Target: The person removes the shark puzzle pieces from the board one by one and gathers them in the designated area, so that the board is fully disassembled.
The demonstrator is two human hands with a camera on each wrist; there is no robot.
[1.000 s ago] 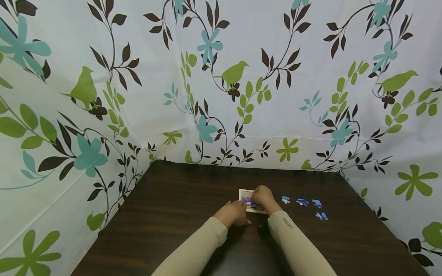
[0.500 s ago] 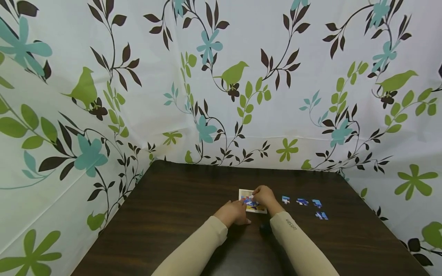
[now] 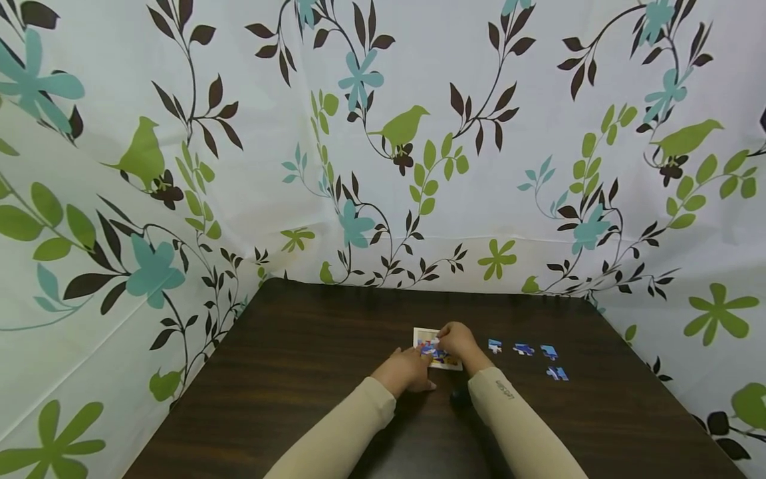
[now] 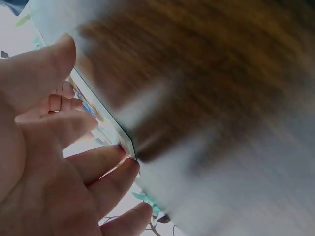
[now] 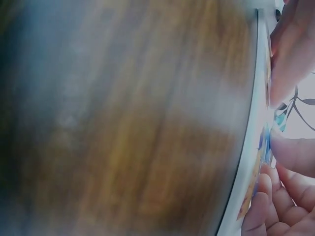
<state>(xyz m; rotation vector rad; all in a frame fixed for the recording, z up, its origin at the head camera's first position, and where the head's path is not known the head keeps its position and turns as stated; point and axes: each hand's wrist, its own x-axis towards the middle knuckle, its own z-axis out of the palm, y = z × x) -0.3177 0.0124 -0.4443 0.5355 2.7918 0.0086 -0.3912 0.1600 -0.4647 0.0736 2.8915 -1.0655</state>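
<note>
Puzzle tray is lying partly filled on the tabletop | right hand is pinching a puzzle piece at the tray | left hand, loosely spread, is touching its left side | four loose pieces are lying rightward | likely best: aligning tabs before pressing

- The right hand has turned slightly at the wrist since a second ago, so a small, pale jigsaw puzzle piece now shows more plainly at its fingertips.
- The beige right sleeve with dark lettering has edged a little to the right.
- The white curtain patterned with green birds and teal flowers now sits slightly farther left in the head view.
</note>
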